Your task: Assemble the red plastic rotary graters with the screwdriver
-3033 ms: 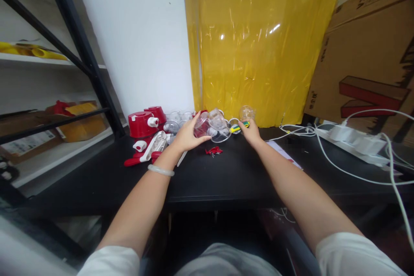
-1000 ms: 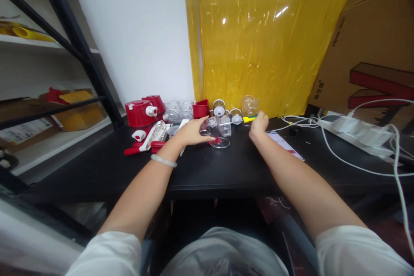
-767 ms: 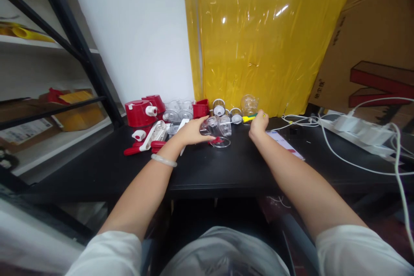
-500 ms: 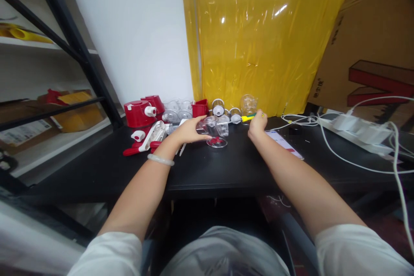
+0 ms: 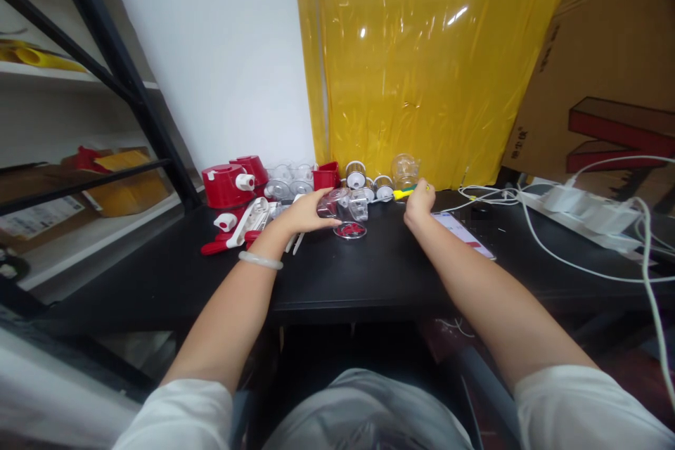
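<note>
My left hand [image 5: 312,212] is wrapped round a clear plastic cup-like part [image 5: 342,204] that lies on its side above the black table. In my right hand [image 5: 420,202] is a screwdriver [image 5: 405,193] with a yellow and green handle. Its shaft points left at the open side of the clear part; whether the tip touches it I cannot tell. Just below the clear part, a round transparent dish [image 5: 350,230] with small red pieces sits on the table.
Red housings [image 5: 226,186], clear domes [image 5: 282,183] and motor-like cylinders [image 5: 356,174] line the back. White-and-red handles [image 5: 253,221] lie left. At right are a phone [image 5: 464,233], a power strip [image 5: 585,214] and loose white cables. A yellow plastic sheet [image 5: 422,70] hangs behind.
The clear part in my left hand has shifted slightly left, and the round dish has moved a little left too. My right hand with the screwdriver stays nearly in place.
</note>
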Action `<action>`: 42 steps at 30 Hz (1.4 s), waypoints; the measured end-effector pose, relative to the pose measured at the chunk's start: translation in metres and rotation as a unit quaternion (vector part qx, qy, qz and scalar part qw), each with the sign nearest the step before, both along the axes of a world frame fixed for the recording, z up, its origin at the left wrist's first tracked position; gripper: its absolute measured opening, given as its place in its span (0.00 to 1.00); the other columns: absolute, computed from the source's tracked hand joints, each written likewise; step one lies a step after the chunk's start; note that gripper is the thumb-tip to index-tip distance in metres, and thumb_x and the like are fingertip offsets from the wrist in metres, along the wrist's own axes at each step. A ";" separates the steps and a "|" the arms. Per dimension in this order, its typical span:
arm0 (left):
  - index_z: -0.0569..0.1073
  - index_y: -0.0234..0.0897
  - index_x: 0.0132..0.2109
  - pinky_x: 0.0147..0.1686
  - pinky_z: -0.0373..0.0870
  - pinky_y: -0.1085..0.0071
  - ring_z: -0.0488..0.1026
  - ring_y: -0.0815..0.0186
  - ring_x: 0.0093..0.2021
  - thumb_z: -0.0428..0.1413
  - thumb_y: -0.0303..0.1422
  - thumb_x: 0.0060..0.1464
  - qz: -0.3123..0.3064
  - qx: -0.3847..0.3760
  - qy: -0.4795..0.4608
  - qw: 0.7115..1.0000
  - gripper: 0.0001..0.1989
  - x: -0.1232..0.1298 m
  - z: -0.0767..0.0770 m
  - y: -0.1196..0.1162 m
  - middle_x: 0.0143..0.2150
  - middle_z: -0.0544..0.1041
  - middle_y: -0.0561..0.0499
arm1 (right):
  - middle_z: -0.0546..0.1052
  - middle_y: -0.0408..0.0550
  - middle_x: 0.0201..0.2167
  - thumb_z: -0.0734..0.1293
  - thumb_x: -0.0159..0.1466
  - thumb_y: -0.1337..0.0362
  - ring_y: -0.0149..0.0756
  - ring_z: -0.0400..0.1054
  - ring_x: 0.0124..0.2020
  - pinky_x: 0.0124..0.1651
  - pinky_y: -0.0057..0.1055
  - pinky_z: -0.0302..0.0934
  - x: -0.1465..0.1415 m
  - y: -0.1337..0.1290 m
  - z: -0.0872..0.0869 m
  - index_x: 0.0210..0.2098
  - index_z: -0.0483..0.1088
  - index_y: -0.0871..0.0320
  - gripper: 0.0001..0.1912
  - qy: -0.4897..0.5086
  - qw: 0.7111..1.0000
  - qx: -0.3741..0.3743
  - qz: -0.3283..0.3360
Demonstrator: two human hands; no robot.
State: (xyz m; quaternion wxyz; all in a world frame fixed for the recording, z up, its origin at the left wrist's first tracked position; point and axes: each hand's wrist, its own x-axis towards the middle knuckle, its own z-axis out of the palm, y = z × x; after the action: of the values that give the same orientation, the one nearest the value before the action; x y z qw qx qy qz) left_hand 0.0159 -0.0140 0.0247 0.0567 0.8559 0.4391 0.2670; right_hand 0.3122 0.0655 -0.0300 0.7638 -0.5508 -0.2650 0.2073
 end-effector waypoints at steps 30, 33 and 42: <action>0.67 0.31 0.67 0.63 0.68 0.51 0.73 0.43 0.63 0.67 0.54 0.48 -0.021 -0.019 0.024 0.999 0.47 0.002 0.001 0.000 0.65 0.74 0.35 | 0.69 0.42 0.28 0.57 0.66 0.55 0.36 0.67 0.34 0.36 0.32 0.63 0.003 0.000 0.002 0.31 0.62 0.53 0.12 0.013 0.998 0.059 0.019; 0.69 0.34 0.66 0.62 0.70 0.52 0.74 0.44 0.62 0.68 0.53 0.47 -0.040 -0.039 0.020 0.998 0.45 0.003 0.001 -0.001 0.64 0.75 0.36 | 0.70 0.42 0.28 0.57 0.66 0.57 0.35 0.67 0.33 0.36 0.32 0.63 0.002 -0.002 0.004 0.30 0.62 0.53 0.10 0.028 0.998 0.049 0.009; 0.68 0.33 0.66 0.62 0.68 0.50 0.72 0.42 0.63 0.68 0.54 0.46 -0.037 -0.035 0.032 0.998 0.46 0.010 -0.001 -0.006 0.65 0.74 0.35 | 0.69 0.41 0.29 0.58 0.66 0.61 0.33 0.64 0.30 0.35 0.30 0.61 -0.001 -0.009 0.010 0.30 0.63 0.54 0.09 0.079 0.996 0.039 -0.002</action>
State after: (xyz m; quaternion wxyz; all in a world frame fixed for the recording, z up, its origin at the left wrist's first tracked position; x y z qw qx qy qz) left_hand 0.0261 -0.0197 0.0238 0.0825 0.8770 0.4183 0.2214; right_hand 0.3112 0.0570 -0.0198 0.8037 -0.5031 -0.2105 0.2381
